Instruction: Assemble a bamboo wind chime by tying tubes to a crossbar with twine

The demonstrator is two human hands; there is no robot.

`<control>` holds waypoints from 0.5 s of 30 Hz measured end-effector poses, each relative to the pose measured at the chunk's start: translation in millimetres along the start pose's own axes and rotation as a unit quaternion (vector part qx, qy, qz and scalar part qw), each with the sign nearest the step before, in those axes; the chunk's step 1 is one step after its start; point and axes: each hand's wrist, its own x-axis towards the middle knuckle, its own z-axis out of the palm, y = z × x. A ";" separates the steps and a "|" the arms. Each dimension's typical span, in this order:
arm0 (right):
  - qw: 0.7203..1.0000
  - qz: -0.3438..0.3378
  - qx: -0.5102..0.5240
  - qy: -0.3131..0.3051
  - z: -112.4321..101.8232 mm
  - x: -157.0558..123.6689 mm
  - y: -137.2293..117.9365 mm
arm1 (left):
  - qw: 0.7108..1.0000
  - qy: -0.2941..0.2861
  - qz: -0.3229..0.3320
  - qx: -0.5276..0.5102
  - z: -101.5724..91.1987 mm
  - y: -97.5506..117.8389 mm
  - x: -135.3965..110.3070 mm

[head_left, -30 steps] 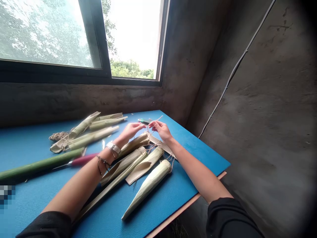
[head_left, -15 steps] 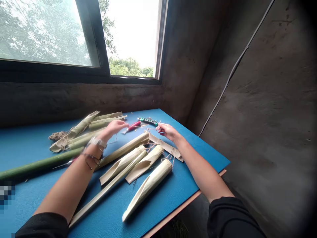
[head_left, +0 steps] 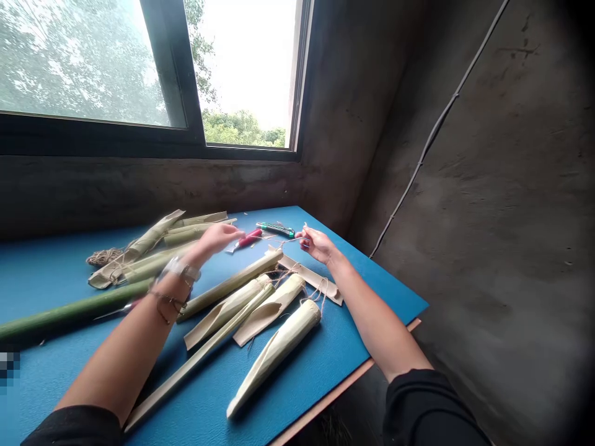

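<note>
A length of twine [head_left: 274, 241] runs across the rear centre of the blue worktop [head_left: 334, 365], above the surface, from the right hand toward the left hand.

At the left edge, a green bamboo stem [head_left: 69, 313] lies across the worktop and runs out of view. Near the rear edge, a hank of twine [head_left: 103, 256] sits just beside a group of tied leaf bundles [head_left: 139, 260].

The left hand [head_left: 220, 238] is raised over the worktop, its fingers pressed together and pointing right. Whether it holds the twine cannot be told. A wrist band [head_left: 182, 269] and a thin cord bracelet [head_left: 166, 301] circle the left wrist.

Beyond those fingers, a red-handled craft knife [head_left: 248, 238] and a green utility knife [head_left: 276, 230] lie near the rear edge.

The right hand [head_left: 318, 243] pinches the twine between thumb and fingers.

Toward the front edge lie a long leaf strip [head_left: 195, 359], two open leaf tubes [head_left: 269, 313], and a leaf cone [head_left: 274, 358].
</note>
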 end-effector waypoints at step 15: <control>0.955 -0.151 -0.239 -0.085 53.3 -25.7 -19.7 | 0.979 -0.061 0.182 -0.063 32.9 47.0 -15.4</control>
